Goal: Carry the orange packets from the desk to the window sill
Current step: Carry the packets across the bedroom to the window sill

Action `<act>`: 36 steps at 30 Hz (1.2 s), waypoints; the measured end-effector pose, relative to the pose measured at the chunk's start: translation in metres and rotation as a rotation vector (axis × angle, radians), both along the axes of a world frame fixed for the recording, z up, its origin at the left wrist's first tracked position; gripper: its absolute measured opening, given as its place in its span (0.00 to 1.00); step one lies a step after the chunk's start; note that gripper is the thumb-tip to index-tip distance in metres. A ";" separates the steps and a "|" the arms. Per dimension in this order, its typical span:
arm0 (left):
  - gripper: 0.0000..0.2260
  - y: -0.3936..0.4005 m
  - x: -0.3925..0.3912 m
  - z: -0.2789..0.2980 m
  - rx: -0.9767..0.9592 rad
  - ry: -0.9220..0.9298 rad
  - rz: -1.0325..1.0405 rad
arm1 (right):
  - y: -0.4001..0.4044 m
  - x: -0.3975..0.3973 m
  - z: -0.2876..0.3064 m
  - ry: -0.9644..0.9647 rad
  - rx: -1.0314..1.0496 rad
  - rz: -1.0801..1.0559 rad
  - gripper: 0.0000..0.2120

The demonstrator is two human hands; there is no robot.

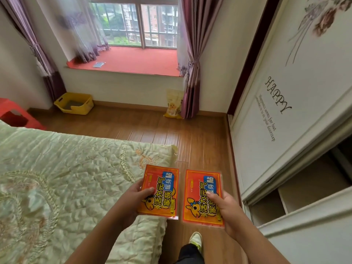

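Observation:
I hold two flat orange packets with a cartoon animal and printed characters, side by side in front of me. My left hand (131, 199) grips the left orange packet (162, 185) by its left edge, thumb on top. My right hand (226, 212) grips the right orange packet (198, 191) by its right edge. The window sill (137, 61), covered in red, lies ahead across the room under the window. The desk is not in view.
A bed with a pale green quilt (66, 178) fills the left. A white wardrobe (285, 121) stands on the right, its lower part open. On the wooden floor sit a yellow basket (75, 102), a yellow bag (174, 107) and a red stool (13, 115). A small grey item (99, 64) lies on the sill.

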State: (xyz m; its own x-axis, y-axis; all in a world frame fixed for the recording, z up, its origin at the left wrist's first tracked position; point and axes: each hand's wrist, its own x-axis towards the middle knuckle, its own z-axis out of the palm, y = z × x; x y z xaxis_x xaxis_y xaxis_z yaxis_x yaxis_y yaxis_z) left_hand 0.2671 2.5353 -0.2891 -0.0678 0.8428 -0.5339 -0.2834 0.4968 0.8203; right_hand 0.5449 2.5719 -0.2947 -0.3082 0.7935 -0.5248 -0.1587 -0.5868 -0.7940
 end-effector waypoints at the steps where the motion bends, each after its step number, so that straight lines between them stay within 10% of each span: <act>1: 0.14 0.017 0.001 0.000 -0.005 0.005 0.006 | 0.017 0.001 -0.001 0.001 0.004 0.003 0.11; 36: 0.16 0.453 -0.045 0.000 -0.036 -0.009 -0.080 | 0.468 -0.056 0.013 -0.100 0.081 0.033 0.12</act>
